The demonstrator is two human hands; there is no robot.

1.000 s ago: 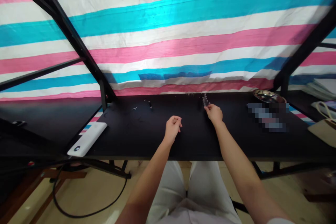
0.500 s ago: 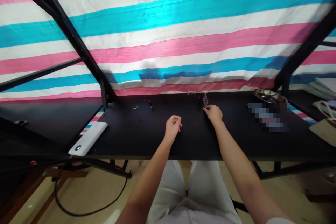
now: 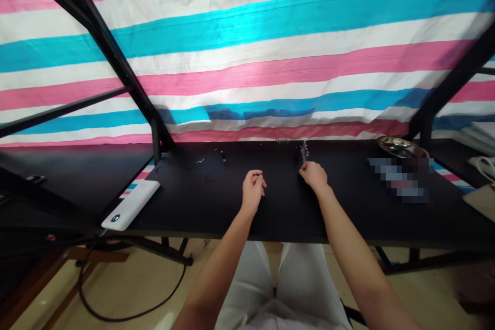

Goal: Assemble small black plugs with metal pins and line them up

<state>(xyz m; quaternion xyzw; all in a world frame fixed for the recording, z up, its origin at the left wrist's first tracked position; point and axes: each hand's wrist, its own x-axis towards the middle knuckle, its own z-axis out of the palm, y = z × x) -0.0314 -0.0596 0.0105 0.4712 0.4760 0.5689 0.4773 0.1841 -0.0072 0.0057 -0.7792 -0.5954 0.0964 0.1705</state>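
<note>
My right hand (image 3: pixel 314 175) rests low over the black table with thumb and fingers pinched together. Its fingertips meet the near end of a clear, knobbly strip (image 3: pixel 305 151); whether they grip the strip or something small in front of it is hidden. To its left, my left hand (image 3: pixel 253 192) hovers above the tabletop, fingers loosely curled and slightly apart, with nothing visible in it. A short dark stick with pale ends (image 3: pixel 223 156) and thin white slivers (image 3: pixel 200 161) lie farther back on the left.
The black table (image 3: pixel 216 206) carries a white power bank (image 3: pixel 131 205) at left and a shiny metal dish (image 3: pixel 402 147) at back right. A blurred-out item (image 3: pixel 400 180) lies before the dish. Small pale bits (image 3: pixel 282 142) line the back edge. Black frame bars (image 3: pixel 112 54) slant upward before striped sheeting.
The view has shifted slightly. My right hand has drawn back a little toward me at the strip's near end. My left hand's fingers have loosened a little.
</note>
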